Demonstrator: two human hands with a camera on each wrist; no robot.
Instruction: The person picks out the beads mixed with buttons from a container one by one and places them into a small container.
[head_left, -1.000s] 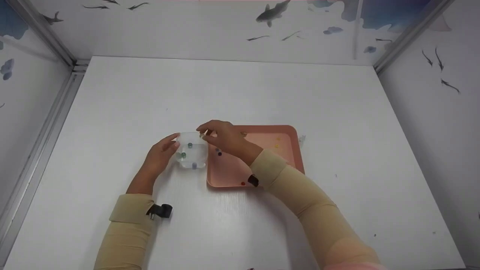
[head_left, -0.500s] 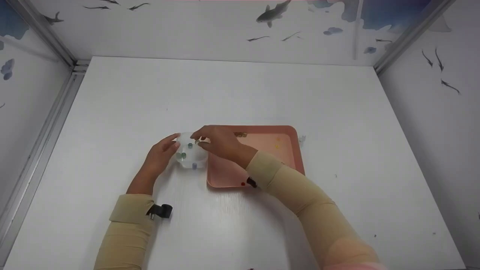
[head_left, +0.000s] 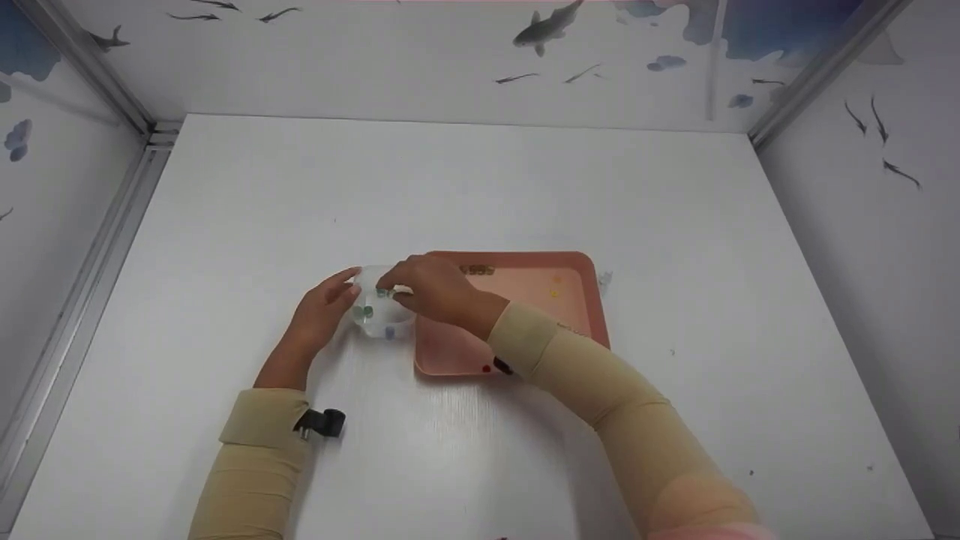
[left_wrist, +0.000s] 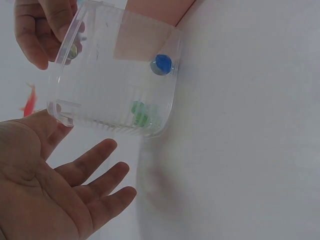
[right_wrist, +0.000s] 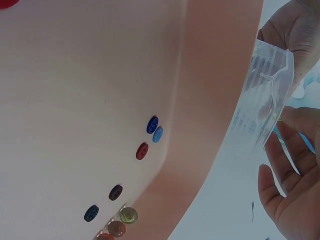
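A clear plastic container [head_left: 369, 279] stands beside the pink tray [head_left: 517, 259], with green marbles [left_wrist: 141, 118] and a blue marble [left_wrist: 161, 65] showing through its wall. My left hand [head_left: 315, 319] rests against its left side, thumb and index finger at the rim. The other fingers are spread and loosely straight in the left wrist view. Over the container's opening, my right hand [head_left: 439, 286] pinches a yellowish-green marble [left_wrist: 73, 51] between thumb and fingers. The right hand and forearm cover part of the tray in the head view.
Several buttons [right_wrist: 142, 151] in blue, red and dark colours lie in the tray. A row of glass marbles [head_left: 480, 270] sits along its far edge, and small yellow pieces [head_left: 555, 292] lie farther right. A crumpled clear bit [head_left: 604, 278] is outside the tray's right edge.
My right hand has moved down and slightly left over the container, still pinching the marble. More of the marble row shows in the tray. The left hand and container stay in place.
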